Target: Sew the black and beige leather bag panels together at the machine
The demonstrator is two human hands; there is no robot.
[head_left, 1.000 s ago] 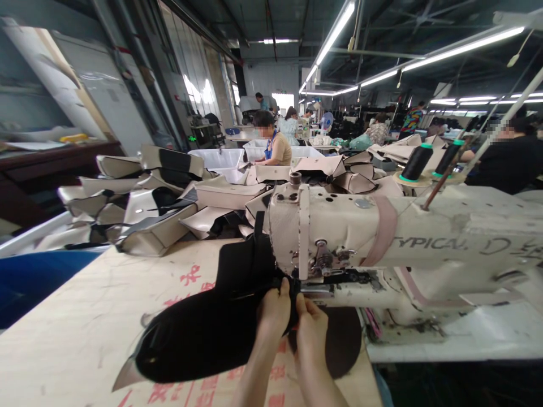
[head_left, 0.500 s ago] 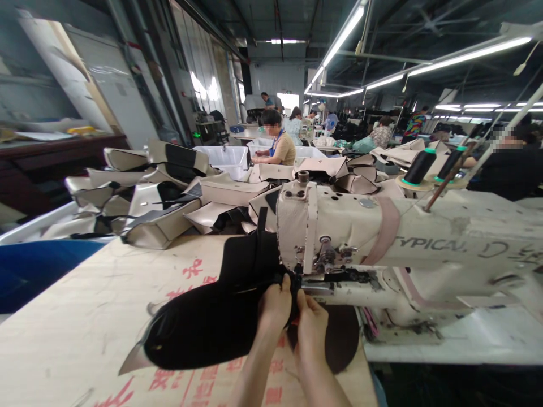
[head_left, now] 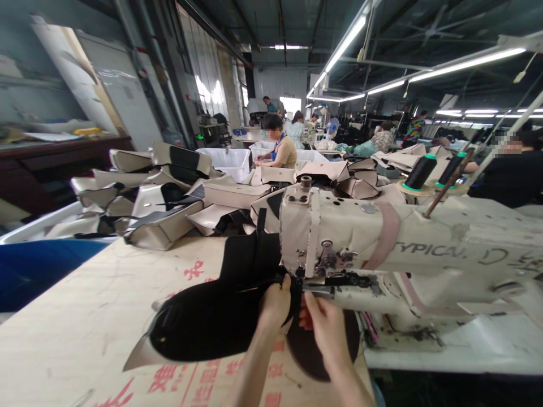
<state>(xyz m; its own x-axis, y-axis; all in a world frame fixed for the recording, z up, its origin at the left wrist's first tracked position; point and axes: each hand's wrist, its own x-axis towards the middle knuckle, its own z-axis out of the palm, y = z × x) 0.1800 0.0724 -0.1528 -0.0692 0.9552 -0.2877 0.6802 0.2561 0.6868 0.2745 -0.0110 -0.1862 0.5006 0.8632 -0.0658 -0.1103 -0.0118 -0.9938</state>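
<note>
**Black piece (head_left: pixel 203 325) at the sewing machine (head_left: pixel 343 223), both hands close in**

The left hand (head_left: pixel 275 305) grips the black piece at its right end, just below the machine's head. The right hand (head_left: pixel 326 322) is beside it with fingers curled in front of the machine's lower arm; whether it pinches an edge, I cannot tell. The black piece stretches leftward over the pale wooden table (head_left: pixel 97 305), a beige flap showing at its lower left tip. Red characters are printed across the tabletop, which also bears thin dark scratch-like marks. A dark brown rounded piece (head_left: pixel 306 351) lies partly below the right hand.

The cream machine fills the right side, its paint chipped, with "TYPICAL" lettered on its arm; 2 black thread spools (head_left: pixel 419 172) stand behind it. Beyond the table's far edge, beige and black pieces (head_left: pixel 165 223) lie in a loose heap.

Farther back, a person in a beige top (head_left: pixel 285 151) works near white bins (head_left: pixel 227 161), while a person in black (head_left: pixel 500 175) is at the far right. A blue fan (head_left: pixel 333 125) stands deeper in the room, under long strip lights (head_left: pixel 466 65) and a dark ceiling.
</note>
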